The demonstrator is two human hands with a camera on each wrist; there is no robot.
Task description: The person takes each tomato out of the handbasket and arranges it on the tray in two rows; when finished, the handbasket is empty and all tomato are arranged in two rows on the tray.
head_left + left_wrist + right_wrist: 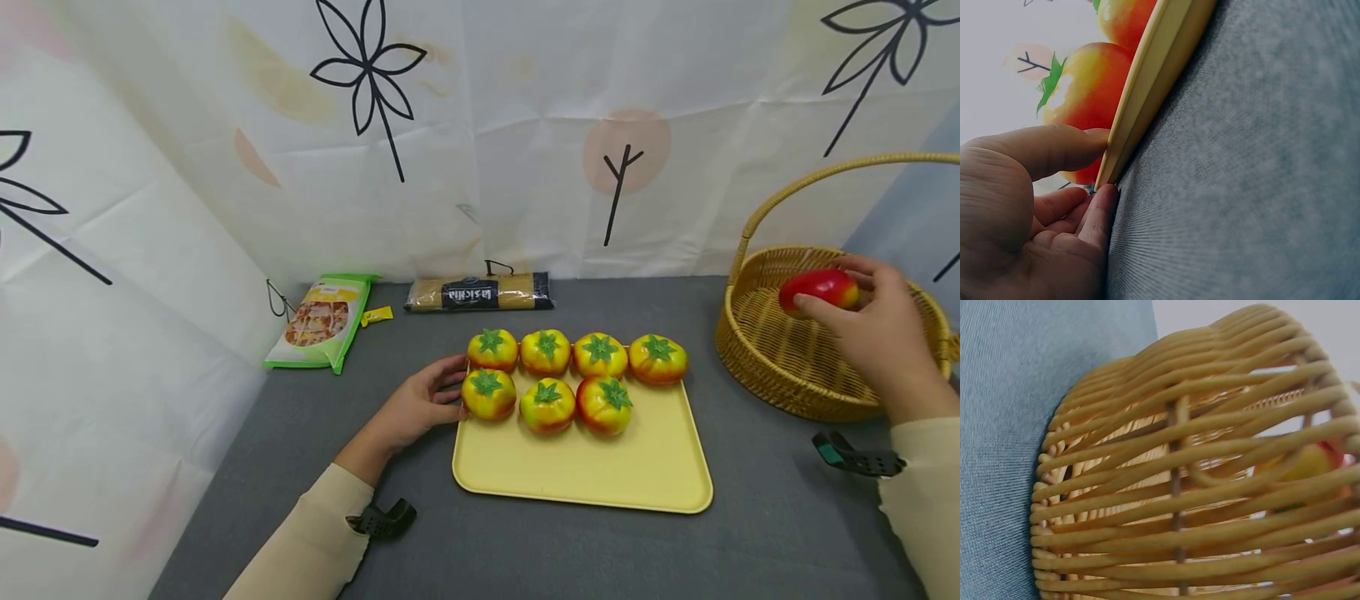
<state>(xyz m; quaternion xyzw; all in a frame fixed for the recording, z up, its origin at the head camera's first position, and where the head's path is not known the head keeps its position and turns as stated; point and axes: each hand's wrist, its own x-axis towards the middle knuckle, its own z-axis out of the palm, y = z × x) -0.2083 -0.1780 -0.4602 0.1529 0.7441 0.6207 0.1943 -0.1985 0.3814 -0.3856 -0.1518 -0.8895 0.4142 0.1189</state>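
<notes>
My left hand is at the left rim of a yellow tray. In the left wrist view its thumb and fingertips grip the tray's edge, close to a tomato. Several yellow-and-red tomatoes with green star-shaped tops fill the tray's back part in two rows. Over the wicker basket on the right, my right hand holds a red mango between thumb and fingers. Through the basket's weave in the right wrist view, part of the mango shows, blurred.
Against the back curtain lie a green-edged food bag, a small yellow packet and a pack of spaghetti. The basket's tall handle arches over its opening. Grey cloth covers the table.
</notes>
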